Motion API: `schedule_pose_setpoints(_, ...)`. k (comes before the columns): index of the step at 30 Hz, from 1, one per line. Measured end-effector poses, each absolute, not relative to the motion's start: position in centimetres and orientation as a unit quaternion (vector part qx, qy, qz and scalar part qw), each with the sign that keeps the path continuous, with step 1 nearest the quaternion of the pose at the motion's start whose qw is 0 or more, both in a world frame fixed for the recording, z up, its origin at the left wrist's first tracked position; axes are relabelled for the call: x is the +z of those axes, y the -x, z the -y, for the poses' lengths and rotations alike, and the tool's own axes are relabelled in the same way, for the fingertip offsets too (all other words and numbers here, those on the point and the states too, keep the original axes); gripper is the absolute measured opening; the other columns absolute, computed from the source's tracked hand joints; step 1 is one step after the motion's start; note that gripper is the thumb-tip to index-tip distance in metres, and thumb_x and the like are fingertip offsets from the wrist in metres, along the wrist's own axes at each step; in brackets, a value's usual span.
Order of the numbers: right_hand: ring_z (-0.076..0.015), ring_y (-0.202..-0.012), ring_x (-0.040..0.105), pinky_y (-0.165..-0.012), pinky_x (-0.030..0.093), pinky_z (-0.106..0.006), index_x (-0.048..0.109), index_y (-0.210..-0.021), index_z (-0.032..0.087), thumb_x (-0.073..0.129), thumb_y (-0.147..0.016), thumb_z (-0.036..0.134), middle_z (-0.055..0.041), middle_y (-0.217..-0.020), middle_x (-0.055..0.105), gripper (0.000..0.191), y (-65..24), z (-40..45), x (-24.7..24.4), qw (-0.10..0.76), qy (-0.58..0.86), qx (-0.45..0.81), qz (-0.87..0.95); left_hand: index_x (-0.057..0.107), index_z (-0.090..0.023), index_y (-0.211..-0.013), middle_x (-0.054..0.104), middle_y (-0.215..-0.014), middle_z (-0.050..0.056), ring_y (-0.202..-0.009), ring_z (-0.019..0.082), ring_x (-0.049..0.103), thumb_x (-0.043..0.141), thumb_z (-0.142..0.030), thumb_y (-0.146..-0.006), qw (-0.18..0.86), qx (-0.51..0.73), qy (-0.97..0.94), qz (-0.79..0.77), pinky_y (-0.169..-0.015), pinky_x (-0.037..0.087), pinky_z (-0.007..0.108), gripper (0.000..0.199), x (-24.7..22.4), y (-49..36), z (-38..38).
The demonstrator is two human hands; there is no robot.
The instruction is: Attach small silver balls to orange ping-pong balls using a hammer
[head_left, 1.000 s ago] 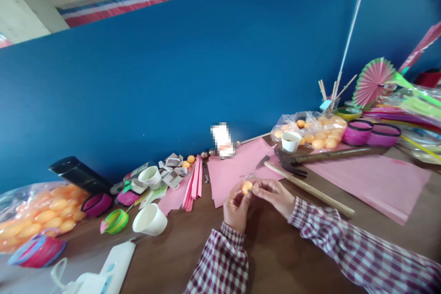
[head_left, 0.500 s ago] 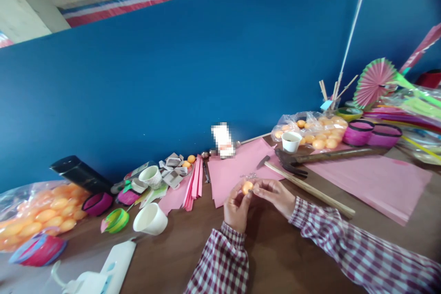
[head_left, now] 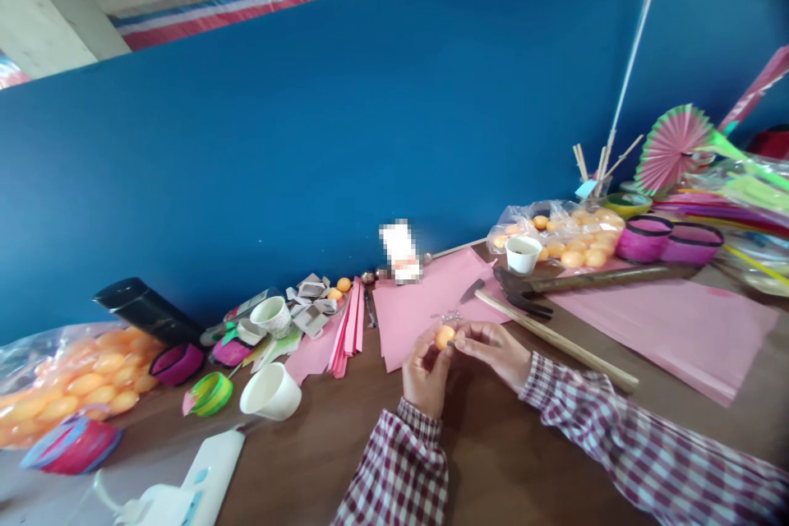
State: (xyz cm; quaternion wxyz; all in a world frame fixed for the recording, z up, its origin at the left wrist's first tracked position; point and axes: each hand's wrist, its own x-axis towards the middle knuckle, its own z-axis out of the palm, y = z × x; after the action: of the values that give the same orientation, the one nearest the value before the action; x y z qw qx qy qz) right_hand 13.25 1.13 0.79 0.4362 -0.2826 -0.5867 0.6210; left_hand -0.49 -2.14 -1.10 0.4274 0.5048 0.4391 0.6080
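Observation:
Near the middle of the table, my left hand (head_left: 426,374) holds an orange ball (head_left: 445,336) between thumb and fingers. My right hand (head_left: 496,352) meets it from the right, its thumb and forefinger pinched on something small and dark at the ball's side, too small to name. Just behind the hands, small shiny bits (head_left: 449,316) lie on a pink sheet (head_left: 419,296). A hammer with a wooden handle (head_left: 573,350) lies beyond my right hand, its head resting on the pink paper.
Behind the hammer lies a larger claw tool (head_left: 597,278), by a white cup (head_left: 523,256) and bagged orange balls (head_left: 573,242). At left are folded pink strips (head_left: 348,329), another white cup (head_left: 271,392), a power strip (head_left: 213,468) and more bagged balls (head_left: 86,378).
The whole view has shifted very slightly. Both hands keep nearly the same pose around the orange ball.

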Motion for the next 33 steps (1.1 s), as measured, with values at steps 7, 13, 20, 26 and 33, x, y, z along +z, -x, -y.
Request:
schedule_pose_setpoints(7, -0.0153, -0.082, 0.051, -0.078, 0.039, -0.030, 0.060, -0.065, 0.013, 0.060, -0.071, 0.031, -0.0049, -0.090, 0.058, 0.018, -13.3, -1.3, 0.5, 0.433, 0.264, 0.644, 0.572, 0.054, -0.014, -0.106, 0.058, -0.110, 0.012, -0.100, 0.022, 0.054, 0.058, -0.024, -0.071, 0.405, 0.600, -0.526, -0.446, -0.088, 0.043, 0.038, 0.037, -1.7, 0.8, 1.9)
schedule_pose_setpoints(13, -0.0150, -0.082, 0.052, -0.079, 0.039, -0.030, 0.059, -0.064, 0.013, 0.060, -0.071, 0.028, -0.0048, -0.094, 0.058, 0.017, -13.4, -1.5, 0.1, 0.432, 0.249, 0.665, 0.556, 0.055, -0.014, -0.106, 0.058, -0.109, 0.011, -0.098, 0.022, 0.055, 0.058, -0.024, -0.071, 0.411, 0.600, -0.524, -0.443, -0.087, 0.043, 0.038, 0.037, -1.6, 0.8, 1.9)
schedule_pose_setpoints(20, -0.0158, -0.082, 0.055, -0.082, 0.040, -0.034, 0.059, -0.067, 0.013, 0.063, -0.068, 0.029, -0.0055, -0.096, 0.059, 0.017, -13.2, -1.3, 0.0, 0.423, 0.229, 0.730, 0.486, 0.053, -0.015, -0.108, 0.056, -0.110, 0.012, -0.100, 0.022, 0.054, 0.056, -0.024, -0.072, 0.411, 0.597, -0.532, -0.439, -0.087, 0.043, 0.038, 0.037, -1.6, 0.7, 1.9)
schedule_pose_setpoints(26, -0.0151, -0.079, 0.057, -0.084, 0.039, -0.036, 0.059, -0.068, 0.013, 0.065, -0.067, 0.029, -0.0050, -0.087, 0.061, 0.017, -13.1, -1.3, -0.2, 0.414, 0.203, 0.765, 0.449, 0.055, -0.017, -0.108, 0.053, -0.107, 0.011, -0.099, 0.021, 0.053, 0.054, -0.024, -0.073, 0.361, 0.597, -0.562, -0.444, -0.084, 0.045, 0.035, 0.036, -1.2, 0.6, 2.0)
schedule_pose_setpoints(33, -0.0134, -0.075, 0.056, -0.080, 0.040, -0.034, 0.058, -0.067, 0.013, 0.064, -0.067, 0.027, -0.0033, -0.084, 0.061, 0.015, -13.3, -1.4, -0.5, 0.412, 0.233, 0.749, 0.463, 0.056, -0.017, -0.106, 0.053, -0.106, 0.010, -0.097, 0.020, 0.054, 0.055, -0.024, -0.073, 0.357, 0.600, -0.560, -0.446, -0.084, 0.045, 0.035, 0.034, -1.2, 0.5, 2.0)
